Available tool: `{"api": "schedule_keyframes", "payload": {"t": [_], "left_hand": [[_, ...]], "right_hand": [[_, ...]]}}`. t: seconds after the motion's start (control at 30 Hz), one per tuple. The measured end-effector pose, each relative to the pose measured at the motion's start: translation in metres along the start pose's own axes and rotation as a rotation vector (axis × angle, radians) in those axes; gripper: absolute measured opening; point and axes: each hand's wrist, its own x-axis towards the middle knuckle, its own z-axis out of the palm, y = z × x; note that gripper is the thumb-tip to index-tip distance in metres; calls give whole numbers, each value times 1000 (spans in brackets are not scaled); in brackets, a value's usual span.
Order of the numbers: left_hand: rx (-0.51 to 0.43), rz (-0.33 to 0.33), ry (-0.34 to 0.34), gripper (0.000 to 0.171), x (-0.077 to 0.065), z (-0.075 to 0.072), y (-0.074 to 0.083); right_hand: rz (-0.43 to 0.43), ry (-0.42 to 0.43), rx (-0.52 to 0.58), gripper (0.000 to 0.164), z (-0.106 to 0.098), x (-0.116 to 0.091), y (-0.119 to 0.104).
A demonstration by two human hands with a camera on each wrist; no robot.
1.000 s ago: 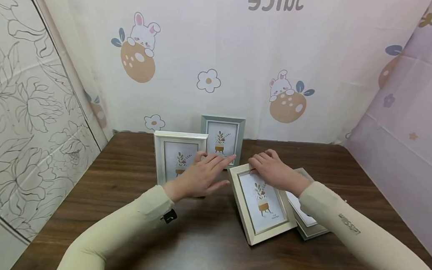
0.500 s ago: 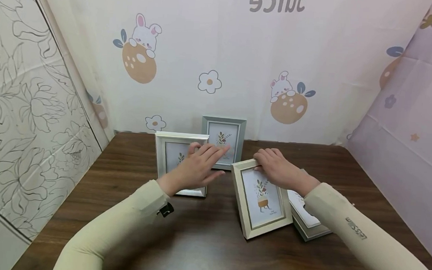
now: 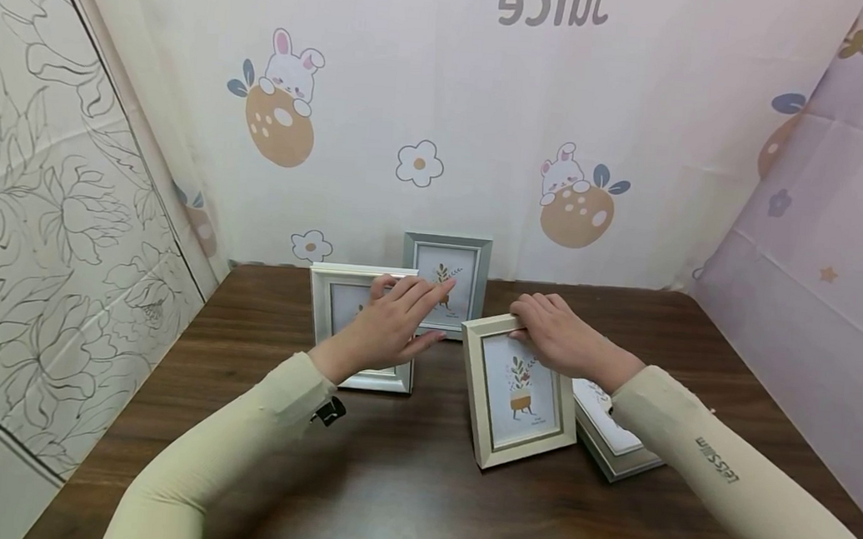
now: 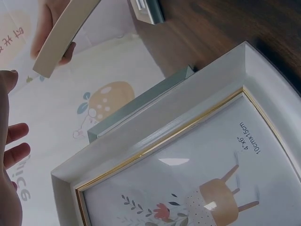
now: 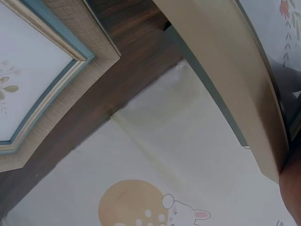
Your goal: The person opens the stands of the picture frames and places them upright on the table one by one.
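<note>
My right hand [image 3: 558,335] grips the top edge of a cream picture frame [image 3: 473,381], its thumb tucked over the front. The frame leans back above the table, showing a potted-plant print. In the right wrist view the side of this cream frame [image 5: 235,70] fills the upper right. My left hand [image 3: 390,321] hovers with fingers extended, holding nothing, and hides part of a standing silver-white picture frame [image 3: 322,329]. Behind that stands a grey-green picture frame [image 3: 480,285]. The left wrist view shows the silver-white frame [image 4: 141,141] up close, with the left fingers [image 4: 18,153] beside it.
To the right, partly under my right forearm, lie stacked picture frames [image 3: 614,449]; a wood-toned one with a blue inner edge [image 5: 89,70] shows in the right wrist view. A printed curtain [image 3: 488,98] hangs behind the dark wooden table [image 3: 400,501].
The cream frame has been tilted more upright, its lower edge moving back and left. My left hand has drifted slightly left and away from it.
</note>
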Motion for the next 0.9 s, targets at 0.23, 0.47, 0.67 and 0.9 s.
{"api": "schedule_keyframes", "payload": {"t": [0.23,0.47,0.67,0.9], "left_hand": [[38,3,-3,71,2,-3,0],[8,-12,-4,70,5,-9,-3],[23,-5,-18,71,7,-12,-5],[49,5,-9,69,11,-14,-10]], "right_hand": [[6,6,-19,36,-8,2,0],[44,9,-32,30,-17,6,-1],[44,8,-67,38,-24,8,-1],[41,7,-75,32,-31,12,0]]}}
